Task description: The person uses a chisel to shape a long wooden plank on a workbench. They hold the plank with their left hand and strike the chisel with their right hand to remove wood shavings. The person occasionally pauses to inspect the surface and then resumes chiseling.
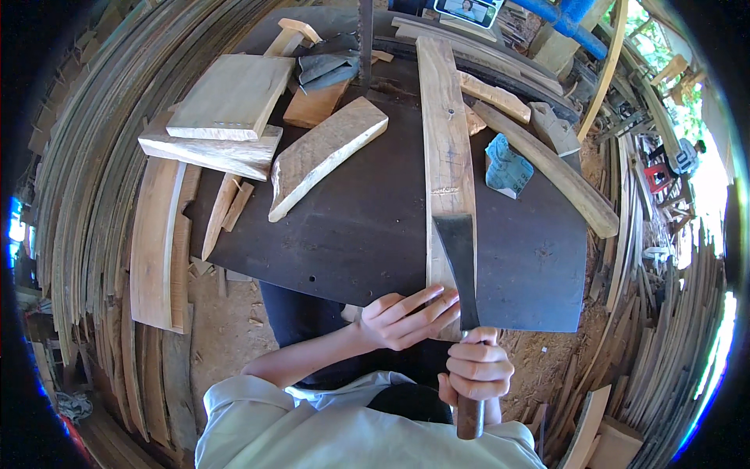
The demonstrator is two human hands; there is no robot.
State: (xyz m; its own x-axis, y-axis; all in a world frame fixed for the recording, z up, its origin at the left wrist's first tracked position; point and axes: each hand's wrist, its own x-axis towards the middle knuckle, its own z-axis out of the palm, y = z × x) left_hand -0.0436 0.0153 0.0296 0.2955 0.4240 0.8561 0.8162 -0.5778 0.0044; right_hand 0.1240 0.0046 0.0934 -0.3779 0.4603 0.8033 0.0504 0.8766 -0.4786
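Observation:
A long, narrow wooden plank (445,144) lies lengthwise on the dark tabletop (344,254), its near end reaching past the front edge. My left hand (408,319) is closed around that near end, fingers curled over the top from the left side; its thumb is mostly hidden. In my right hand (479,367), a large curved knife (459,262) is held by its brown wooden handle, close in front of my body. The broad dark blade points away from me and appears over the plank's near half. Whether the blade touches the wood I cannot tell.
Thick boards (234,90) and a rough-edged slab (332,152) lie at left. A blue, torn sheet (508,166) and a long wooden stick (566,176) are right. An upright metal strip (365,43) and a phone (469,11) stand behind. Stacked timber (86,180) flanks both sides.

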